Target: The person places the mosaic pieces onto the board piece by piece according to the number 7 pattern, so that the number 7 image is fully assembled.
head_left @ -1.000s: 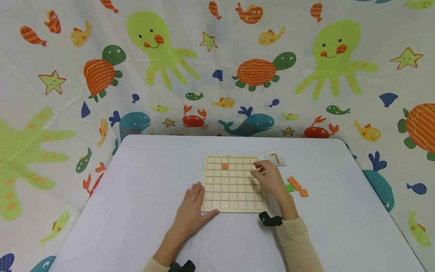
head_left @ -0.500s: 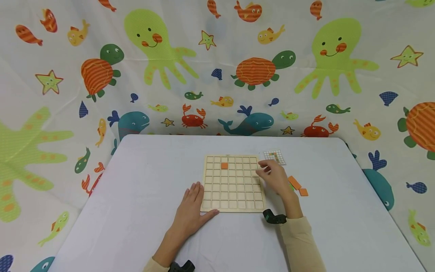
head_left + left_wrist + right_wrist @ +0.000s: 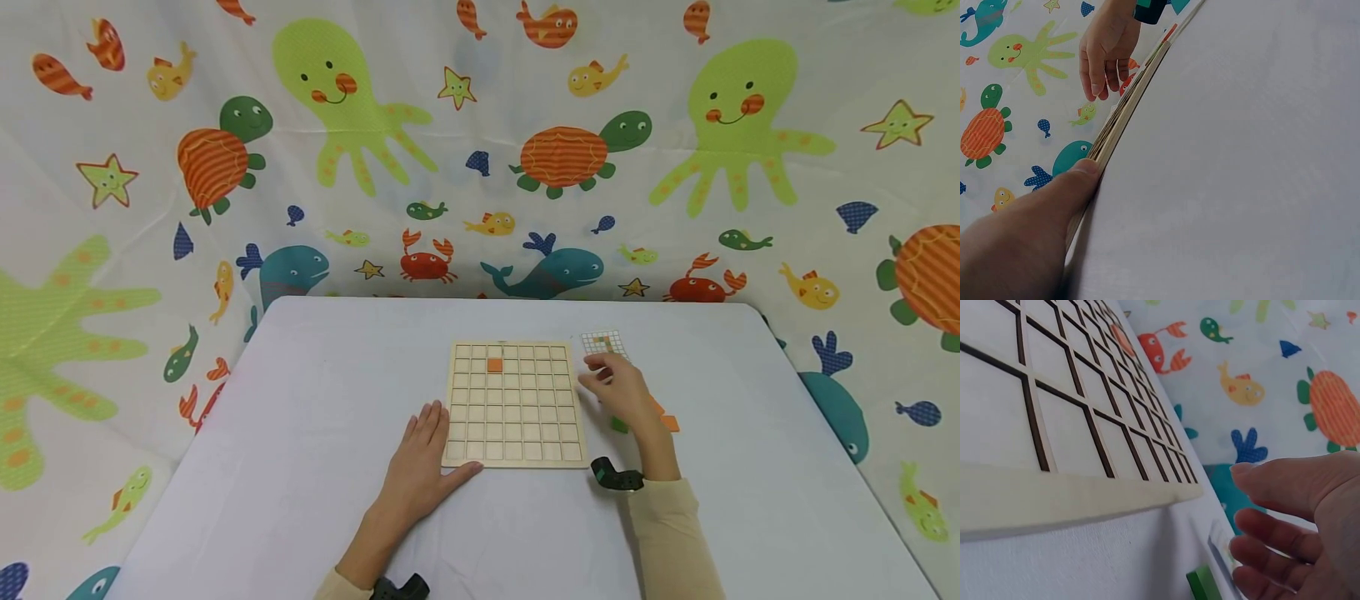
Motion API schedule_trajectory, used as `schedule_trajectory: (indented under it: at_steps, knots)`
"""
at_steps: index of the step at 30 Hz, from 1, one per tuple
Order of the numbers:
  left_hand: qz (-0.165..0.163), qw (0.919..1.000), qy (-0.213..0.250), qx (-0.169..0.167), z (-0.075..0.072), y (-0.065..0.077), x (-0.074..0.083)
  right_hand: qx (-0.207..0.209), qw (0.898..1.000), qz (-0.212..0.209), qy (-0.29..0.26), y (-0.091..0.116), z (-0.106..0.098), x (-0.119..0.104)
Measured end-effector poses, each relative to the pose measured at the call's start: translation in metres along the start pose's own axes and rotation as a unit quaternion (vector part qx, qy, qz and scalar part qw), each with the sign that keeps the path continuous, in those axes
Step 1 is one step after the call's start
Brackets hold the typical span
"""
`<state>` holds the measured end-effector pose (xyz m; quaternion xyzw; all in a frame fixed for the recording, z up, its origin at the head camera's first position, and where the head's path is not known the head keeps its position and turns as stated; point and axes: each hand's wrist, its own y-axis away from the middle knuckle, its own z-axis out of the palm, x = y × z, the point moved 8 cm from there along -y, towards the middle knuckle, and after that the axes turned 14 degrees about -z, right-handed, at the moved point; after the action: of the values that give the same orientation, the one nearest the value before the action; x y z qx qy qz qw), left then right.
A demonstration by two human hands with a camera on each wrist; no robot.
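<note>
A wooden grid board lies flat, with one orange square tile in a cell near its far side. My left hand steadies the board's near left corner; its fingers lie straight along the left edge, and the thumb touches the front edge. Just right of the board hovers my right hand. In the right wrist view its thumb and fingers are loosely bent and apart, with nothing between them. Below it on the table is a green tile, also partly seen as a green block in that view.
A small gridded pattern card lies past the board's far right corner, partly covered by the right hand. Orange tiles sit right of the right forearm, partly hidden. White cloth covers the table; a sea-animal printed curtain hangs behind.
My right hand has moved right, from over the board's right edge to beside it, above the loose tiles and now hiding part of them. The left hand stays put.
</note>
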<state>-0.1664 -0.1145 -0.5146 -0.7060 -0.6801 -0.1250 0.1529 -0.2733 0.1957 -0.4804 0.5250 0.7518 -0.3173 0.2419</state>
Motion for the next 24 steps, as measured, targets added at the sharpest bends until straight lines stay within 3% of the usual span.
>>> schedule_trajectory:
  at_steps: [24]
  knots:
    - [-0.004, 1.0, 0.004, -0.006, 0.002, 0.0, -0.002, -0.065, 0.993, 0.092, 0.022, 0.011, -0.008, 0.026]
